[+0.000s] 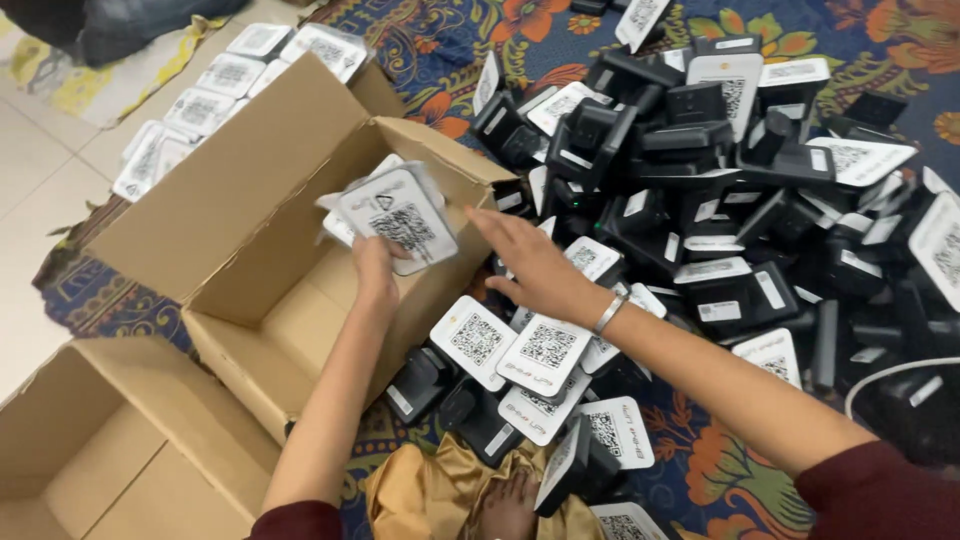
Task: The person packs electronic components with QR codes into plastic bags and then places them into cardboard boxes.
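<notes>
The left hand point(375, 275) is holding a stack of flat white cards point(398, 215) over the open box point(250, 190), fingers pinching its bottom edge. The right hand point(535, 265) is reaching with fingers spread toward the black pile point(700, 180) at right. The cards are looking light, stiff and slippery; grip the edges.

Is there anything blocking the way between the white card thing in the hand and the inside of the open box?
Nothing visible does. The left hand holds the white-faced device right over the open cardboard box, whose flaps are folded back.

Empty cardboard box point(90, 450), floral rug point(450, 40)
</notes>
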